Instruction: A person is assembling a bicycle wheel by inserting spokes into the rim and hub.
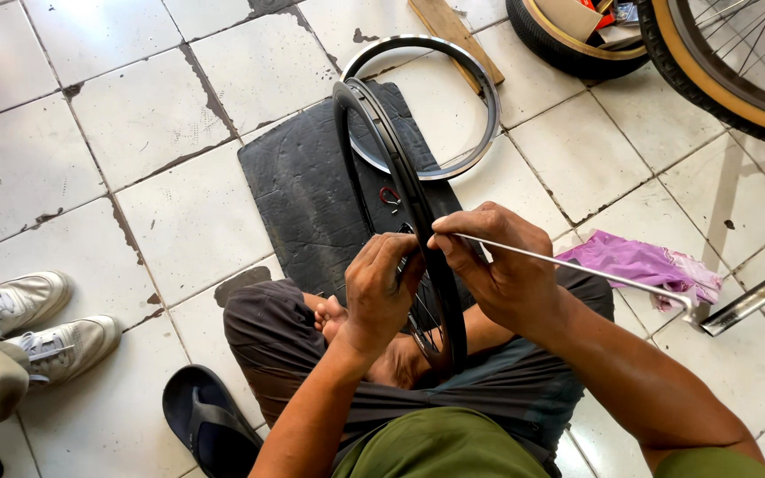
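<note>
Left hand (381,288) clenched on black rim (400,190); right hand (498,265) pinches thin spoke (577,265) beside it

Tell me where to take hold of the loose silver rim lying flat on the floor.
Grip the silver rim at its right-hand arc, coming from the right and above. It lies flat, and that arc sits on bare tile. Its near-left part rests on the black rubber mat behind the upright black wheel both hands hold, probably blocking that side.

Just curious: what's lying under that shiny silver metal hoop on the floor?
A black rubber mat lies under the silver metal hoop's near side; white floor tiles under the rest. The upright black rim hides part.
</note>
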